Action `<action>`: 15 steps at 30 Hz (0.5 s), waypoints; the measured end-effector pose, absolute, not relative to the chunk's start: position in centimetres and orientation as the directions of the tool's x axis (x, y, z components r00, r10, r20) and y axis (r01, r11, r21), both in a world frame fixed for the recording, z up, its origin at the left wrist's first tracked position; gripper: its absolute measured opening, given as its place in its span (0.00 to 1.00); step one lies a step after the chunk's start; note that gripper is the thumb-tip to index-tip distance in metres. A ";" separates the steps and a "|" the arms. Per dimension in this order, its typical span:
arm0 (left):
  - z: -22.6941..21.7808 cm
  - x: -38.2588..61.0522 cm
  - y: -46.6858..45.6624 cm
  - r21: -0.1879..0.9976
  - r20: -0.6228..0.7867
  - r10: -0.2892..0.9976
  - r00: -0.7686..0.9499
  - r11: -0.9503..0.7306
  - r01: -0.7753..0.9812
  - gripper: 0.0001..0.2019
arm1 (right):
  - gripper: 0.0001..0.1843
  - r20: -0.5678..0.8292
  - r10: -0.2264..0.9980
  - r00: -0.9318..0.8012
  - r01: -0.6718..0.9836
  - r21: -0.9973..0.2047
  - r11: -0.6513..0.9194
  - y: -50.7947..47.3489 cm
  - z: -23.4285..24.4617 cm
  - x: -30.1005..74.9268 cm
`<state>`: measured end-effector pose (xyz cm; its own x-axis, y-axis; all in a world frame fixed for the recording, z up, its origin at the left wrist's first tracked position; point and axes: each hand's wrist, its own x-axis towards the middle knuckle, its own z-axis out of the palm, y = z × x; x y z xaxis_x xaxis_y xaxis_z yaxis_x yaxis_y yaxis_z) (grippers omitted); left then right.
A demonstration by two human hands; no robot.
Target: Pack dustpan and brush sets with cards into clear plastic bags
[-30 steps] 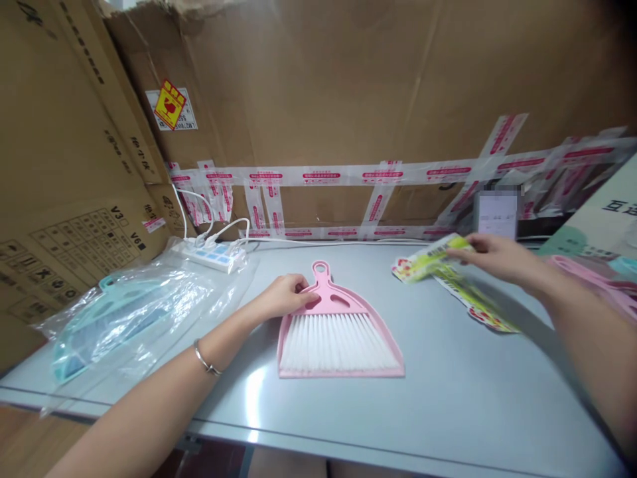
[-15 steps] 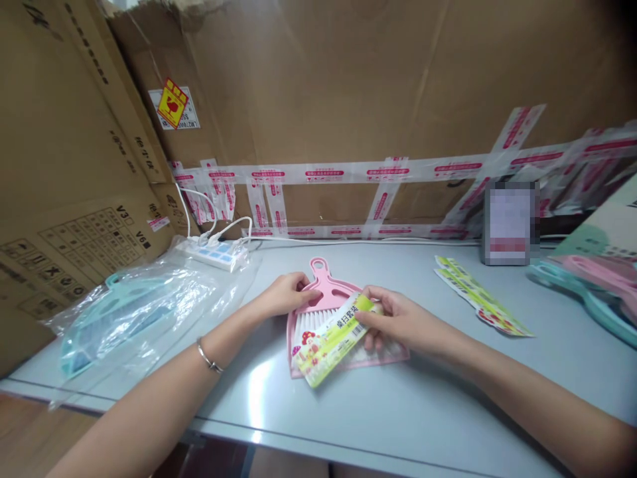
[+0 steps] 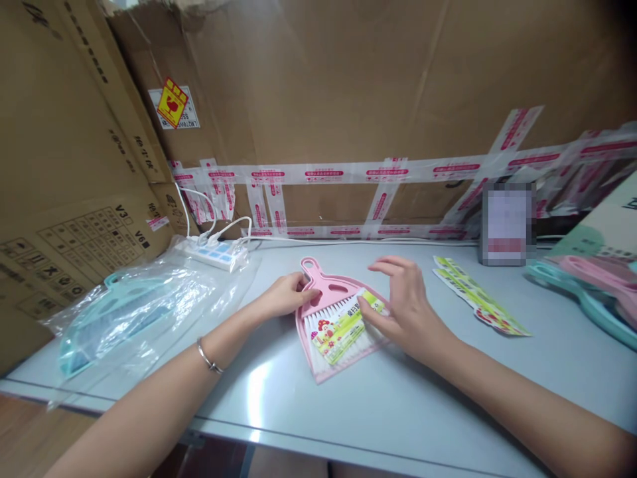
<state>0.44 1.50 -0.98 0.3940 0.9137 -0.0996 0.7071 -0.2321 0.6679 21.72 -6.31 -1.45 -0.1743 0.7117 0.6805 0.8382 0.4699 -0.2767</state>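
A small pink dustpan (image 3: 326, 287) with a white-bristled brush (image 3: 316, 326) nested in it lies on the grey table (image 3: 398, 411), turned askew. My left hand (image 3: 286, 295) is closed on the pan's left edge beside the handle. A yellow-green printed label card (image 3: 341, 326) lies across the bristles. My right hand (image 3: 405, 309) hovers at the pan's right side, fingers stretched and spread, the thumb resting on the card's right end.
More label cards (image 3: 478, 302) lie to the right. A clear bag with a teal dustpan (image 3: 124, 309) sits at the left, a power strip (image 3: 212, 252) behind it. Teal and pink dustpans (image 3: 592, 292) are stacked at the far right. Taped cardboard (image 3: 348, 99) walls the table.
My right hand brought a card from the right-hand pile, laid it on the brush and opened its fingers. The dustpan has turned, its handle now pointing to the upper left.
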 end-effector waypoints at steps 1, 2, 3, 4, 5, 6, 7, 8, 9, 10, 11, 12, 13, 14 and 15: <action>-1.0 0.5 1.5 0.669 -0.101 0.914 0.392 -0.229 0.707 0.15 | 0.16 0.685 0.690 -0.235 0.812 -0.252 0.526 -6.5 -1.2 21.6; -1.1 0.5 1.5 0.671 -0.102 0.916 0.388 -0.225 0.707 0.15 | 0.13 0.647 0.694 -0.315 0.782 -0.238 0.576 -6.8 -1.1 21.4; -1.2 0.5 1.5 0.672 -0.101 0.918 0.385 -0.223 0.707 0.15 | 0.09 0.570 0.717 -0.401 0.753 -0.239 0.612 -6.9 -0.9 21.3; -1.3 0.6 1.5 0.672 -0.096 0.920 0.379 -0.221 0.707 0.15 | 0.05 0.471 0.745 -0.472 0.737 -0.253 0.627 -7.1 -0.9 21.1; -1.3 0.6 1.5 0.671 -0.088 0.923 0.375 -0.223 0.707 0.15 | 0.03 0.374 0.773 -0.512 0.736 -0.273 0.619 -7.1 -1.0 21.0; -1.4 0.7 1.4 0.668 -0.081 0.924 0.375 -0.228 0.708 0.15 | 0.02 0.304 0.799 -0.519 0.748 -0.292 0.597 -7.1 -1.2 20.8; -1.3 0.7 1.4 0.664 -0.073 0.921 0.384 -0.242 0.708 0.15 | 0.03 0.269 0.821 -0.504 0.763 -0.306 0.569 -7.0 -1.4 20.7; -1.1 0.6 1.4 0.655 -0.059 0.915 0.399 -0.266 0.708 0.15 | 0.04 0.260 0.837 -0.481 0.777 -0.316 0.545 -6.9 -1.7 20.7; -0.8 0.5 1.4 0.640 -0.034 0.909 0.416 -0.300 0.708 0.15 | 0.04 0.262 0.848 -0.460 0.787 -0.322 0.527 -6.8 -1.9 20.6; -0.3 0.4 1.4 0.613 0.000 0.904 0.427 -0.338 0.714 0.16 | 0.04 0.264 0.855 -0.446 0.794 -0.325 0.515 -6.7 -2.1 20.6; 0.3 0.2 1.4 0.568 0.047 0.902 0.429 -0.378 0.731 0.16 | 0.04 0.265 0.858 -0.440 0.797 -0.325 0.509 -6.7 -2.2 20.6; 1.0 -0.1 1.3 0.502 0.106 0.904 0.414 -0.408 0.763 0.16 | 0.05 0.267 0.860 -0.435 0.797 -0.329 0.506 -6.7 -2.2 20.6; 1.8 -0.5 1.3 0.415 0.168 0.908 0.384 -0.419 0.808 0.16 | 0.05 0.274 0.860 -0.430 0.792 -0.343 0.505 -6.7 -2.1 20.5; 2.5 -0.9 1.2 0.313 0.226 0.911 0.345 -0.403 0.860 0.16 | 0.05 0.284 0.860 -0.423 0.781 -0.368 0.506 -6.7 -2.0 20.5; 3.0 -1.4 1.1 0.202 0.269 0.914 0.303 -0.361 0.910 0.16 | 0.05 0.296 0.861 -0.413 0.764 -0.401 0.505 -6.7 -1.9 20.5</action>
<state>-1.36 1.14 3.04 0.3033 0.9142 0.2687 0.9103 -0.3614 0.2018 20.53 -6.73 -1.89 -0.4131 0.8613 0.2960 0.7644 0.5046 -0.4013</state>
